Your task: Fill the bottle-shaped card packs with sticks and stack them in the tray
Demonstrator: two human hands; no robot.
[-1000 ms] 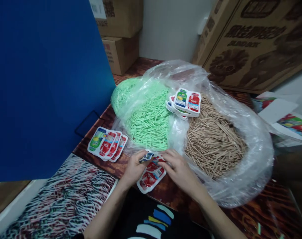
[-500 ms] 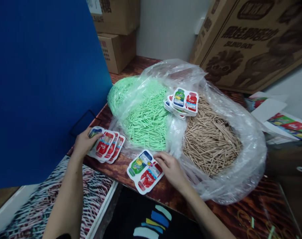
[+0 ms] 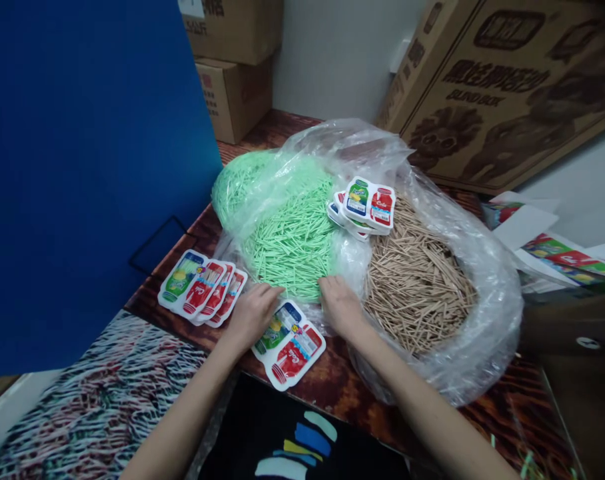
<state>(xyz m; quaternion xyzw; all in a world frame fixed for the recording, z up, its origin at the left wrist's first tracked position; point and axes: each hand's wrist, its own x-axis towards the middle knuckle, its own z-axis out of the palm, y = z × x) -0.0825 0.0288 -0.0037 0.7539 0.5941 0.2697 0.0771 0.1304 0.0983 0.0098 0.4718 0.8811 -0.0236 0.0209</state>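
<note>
The left hand (image 3: 256,310) and right hand (image 3: 340,305) are reaching the six-o'clock edge of the green sticks (image 3: 292,240) (whether either is pinching any, I cannot tell). The jar-printed card (image 3: 297,353) is lying near the bench's (image 3: 337,377) front edge; bare wood is showing at its four o'clock, fanned cards (image 3: 200,290) at ten.

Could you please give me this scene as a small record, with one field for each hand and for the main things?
Left hand: near edge of the green sticks, partly covering the single card
Right hand: fingers at the same edge
Brown sticks: right of the green ones, in clear plastic
Fanned cards: on the table, left
Stacked cards: between both stick piles
Large carton: behind, printed BLIND BOX
</note>
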